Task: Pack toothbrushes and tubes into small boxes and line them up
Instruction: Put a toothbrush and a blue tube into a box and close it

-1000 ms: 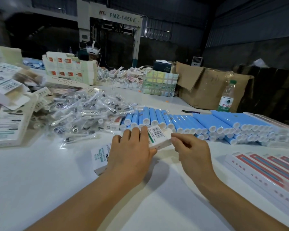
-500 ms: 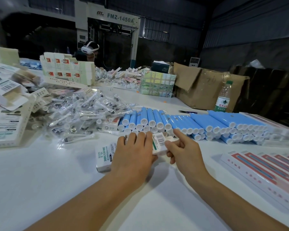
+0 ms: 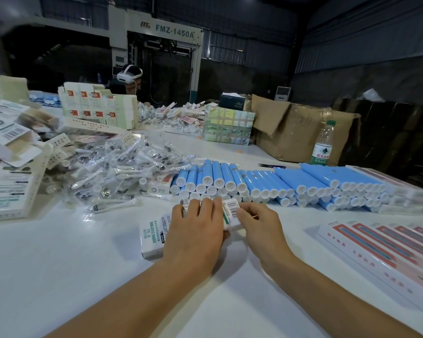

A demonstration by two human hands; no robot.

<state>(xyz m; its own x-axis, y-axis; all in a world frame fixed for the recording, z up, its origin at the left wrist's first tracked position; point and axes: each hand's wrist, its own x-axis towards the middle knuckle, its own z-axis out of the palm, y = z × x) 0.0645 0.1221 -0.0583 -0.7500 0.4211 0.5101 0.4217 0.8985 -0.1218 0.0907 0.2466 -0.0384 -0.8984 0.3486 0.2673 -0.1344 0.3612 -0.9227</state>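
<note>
A small white box (image 3: 154, 237) with green print lies on the white table (image 3: 59, 276) in front of me. My left hand (image 3: 195, 230) lies over its middle and grips it, fingers curled over the far edge. My right hand (image 3: 257, 225) pinches the box's right end by the barcode flap. Behind the hands lies a long stack of blue tubes (image 3: 279, 184) with white caps. A heap of toothbrush heads in clear wrappers (image 3: 112, 172) spreads at the left.
Flat and folded white boxes (image 3: 12, 181) pile at the far left. Packed boxes with red stripes (image 3: 386, 259) line up at the right. A water bottle (image 3: 324, 145), a brown carton (image 3: 296, 128) and a person wearing a headset (image 3: 130, 76) are at the back.
The box has come down and flatter onto the table under my left hand. My right hand has stayed at its right end, fingers shifting on the flap.
</note>
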